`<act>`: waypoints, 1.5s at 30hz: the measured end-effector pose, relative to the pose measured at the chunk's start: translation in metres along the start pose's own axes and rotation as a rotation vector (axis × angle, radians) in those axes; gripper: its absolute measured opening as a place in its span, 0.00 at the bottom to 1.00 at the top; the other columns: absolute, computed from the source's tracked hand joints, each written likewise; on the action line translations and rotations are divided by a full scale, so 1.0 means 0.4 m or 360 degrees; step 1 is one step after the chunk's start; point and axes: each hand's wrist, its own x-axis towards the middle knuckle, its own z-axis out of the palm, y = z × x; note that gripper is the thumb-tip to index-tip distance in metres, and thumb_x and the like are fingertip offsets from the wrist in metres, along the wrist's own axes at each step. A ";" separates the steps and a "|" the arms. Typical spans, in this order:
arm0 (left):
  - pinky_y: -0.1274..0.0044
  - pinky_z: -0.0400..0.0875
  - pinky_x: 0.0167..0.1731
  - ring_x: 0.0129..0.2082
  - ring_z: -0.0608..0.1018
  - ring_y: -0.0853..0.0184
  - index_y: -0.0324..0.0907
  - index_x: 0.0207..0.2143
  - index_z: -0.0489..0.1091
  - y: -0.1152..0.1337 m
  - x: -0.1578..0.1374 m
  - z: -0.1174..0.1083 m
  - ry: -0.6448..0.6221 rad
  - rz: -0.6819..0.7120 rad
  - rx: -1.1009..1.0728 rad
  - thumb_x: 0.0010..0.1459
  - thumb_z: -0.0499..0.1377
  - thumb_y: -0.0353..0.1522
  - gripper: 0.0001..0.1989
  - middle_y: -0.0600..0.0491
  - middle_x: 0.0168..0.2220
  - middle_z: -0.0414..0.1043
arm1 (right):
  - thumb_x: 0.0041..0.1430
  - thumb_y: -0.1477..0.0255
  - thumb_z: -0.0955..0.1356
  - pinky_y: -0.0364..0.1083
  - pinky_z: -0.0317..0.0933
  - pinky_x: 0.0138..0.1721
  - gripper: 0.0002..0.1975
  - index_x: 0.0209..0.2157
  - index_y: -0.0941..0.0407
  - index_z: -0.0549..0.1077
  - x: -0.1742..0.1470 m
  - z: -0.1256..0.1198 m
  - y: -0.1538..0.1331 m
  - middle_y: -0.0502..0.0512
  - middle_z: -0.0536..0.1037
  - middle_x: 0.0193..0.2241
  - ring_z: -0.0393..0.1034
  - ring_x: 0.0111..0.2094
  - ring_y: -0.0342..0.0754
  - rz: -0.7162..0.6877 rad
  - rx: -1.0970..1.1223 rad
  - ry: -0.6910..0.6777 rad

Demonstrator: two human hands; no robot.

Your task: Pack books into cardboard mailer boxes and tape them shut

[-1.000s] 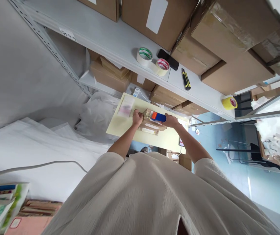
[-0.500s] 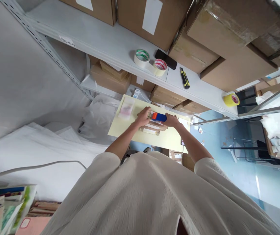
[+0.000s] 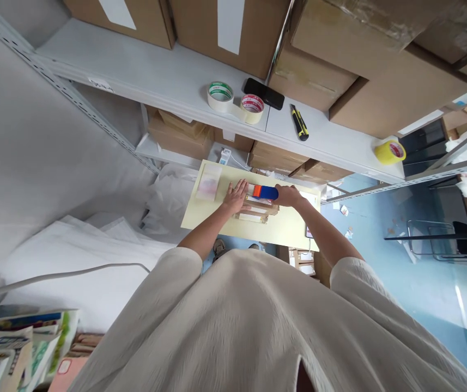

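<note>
My right hand (image 3: 288, 196) is closed around the end of a blue and orange tape dispenser (image 3: 267, 193), which lies across the top of a cardboard box (image 3: 262, 209). At the box's left end rests my left hand (image 3: 236, 197), fingers spread and stretched out, close to the dispenser's orange front. The box has white labels on its near side and sits on a pale yellow table (image 3: 200, 215). Left of the hand lies a translucent plastic sheet or bag (image 3: 208, 183) with a pinkish patch.
Above the table runs a grey shelf (image 3: 135, 71) with cardboard boxes (image 3: 220, 32), tape rolls (image 3: 220, 96), a black phone (image 3: 264, 93), a utility knife (image 3: 299, 122) and a yellow tape roll (image 3: 390, 152). White sheeting (image 3: 78, 256) lies at left. A white power strip (image 3: 225, 157) stands behind the table.
My left hand has gone from curled fingers at the box's end to spread fingers lying against it. The dispenser stays in my right hand over the box. The head view has shifted slightly.
</note>
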 end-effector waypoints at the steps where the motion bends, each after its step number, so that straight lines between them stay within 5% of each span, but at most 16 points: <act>1: 0.46 0.24 0.85 0.89 0.41 0.39 0.34 0.89 0.39 0.002 0.000 -0.002 -0.0006 -0.0007 -0.0005 0.66 0.68 0.52 0.64 0.33 0.89 0.36 | 0.69 0.51 0.75 0.60 0.65 0.66 0.29 0.62 0.54 0.74 -0.006 0.001 0.016 0.70 0.87 0.57 0.84 0.58 0.69 -0.0010 0.0002 0.0013; 15: 0.47 0.25 0.85 0.89 0.43 0.38 0.35 0.89 0.42 0.019 -0.012 -0.021 -0.0030 -0.0091 0.0033 0.71 0.60 0.59 0.60 0.33 0.89 0.39 | 0.68 0.52 0.77 0.56 0.67 0.62 0.24 0.54 0.52 0.75 -0.134 0.105 0.414 0.63 0.90 0.48 0.86 0.52 0.65 -0.0005 0.0119 0.0089; 27: 0.43 0.27 0.84 0.89 0.44 0.38 0.35 0.89 0.43 0.072 -0.011 -0.035 -0.0074 -0.0153 0.0087 0.74 0.56 0.61 0.58 0.30 0.88 0.40 | 0.67 0.55 0.78 0.56 0.68 0.58 0.24 0.57 0.53 0.77 -0.156 0.169 0.583 0.68 0.89 0.50 0.85 0.52 0.67 0.0068 0.0102 0.0042; 36: 0.43 0.29 0.84 0.89 0.41 0.38 0.36 0.89 0.43 0.056 0.009 -0.038 -0.0154 -0.0191 0.0077 0.73 0.57 0.61 0.58 0.30 0.89 0.37 | 0.68 0.66 0.75 0.59 0.67 0.61 0.25 0.63 0.58 0.75 -0.107 0.240 0.514 0.73 0.87 0.56 0.83 0.56 0.69 0.0114 0.0070 0.0003; 45: 0.44 0.38 0.84 0.89 0.39 0.38 0.46 0.87 0.46 0.067 0.074 -0.043 -0.0235 -0.0350 -0.0137 0.58 0.74 0.56 0.66 0.34 0.89 0.36 | 0.68 0.67 0.75 0.58 0.66 0.62 0.31 0.69 0.59 0.71 -0.023 0.256 0.386 0.74 0.85 0.59 0.81 0.60 0.68 0.0128 0.0033 -0.0102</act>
